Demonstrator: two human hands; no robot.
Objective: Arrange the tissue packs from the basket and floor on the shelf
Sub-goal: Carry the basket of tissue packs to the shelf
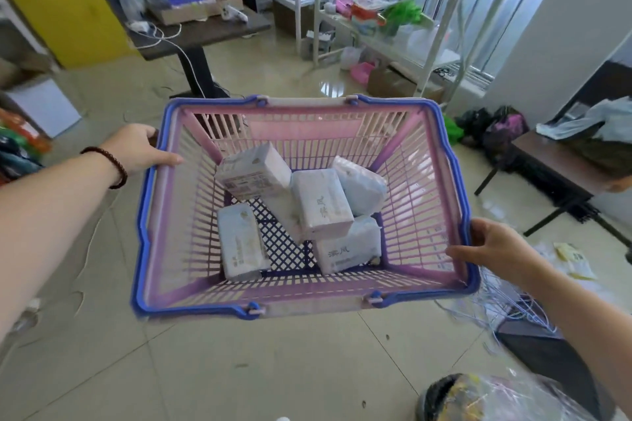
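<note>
A pink slatted basket with a blue rim is held up above the tiled floor, in the middle of the view. My left hand grips its left rim, thumb inside. My right hand grips the right rim near the front corner. Inside lie several white tissue packs, some leaning on each other; one lies flat at the front left. A white metal shelf stands beyond the basket at the back right, with coloured bags on its middle level.
A dark table with boxes and cables stands at the back left. A low dark bench with a bag sits at the right. Wire hangers and a bag lie on the floor at the lower right. Black bags sit by the pillar.
</note>
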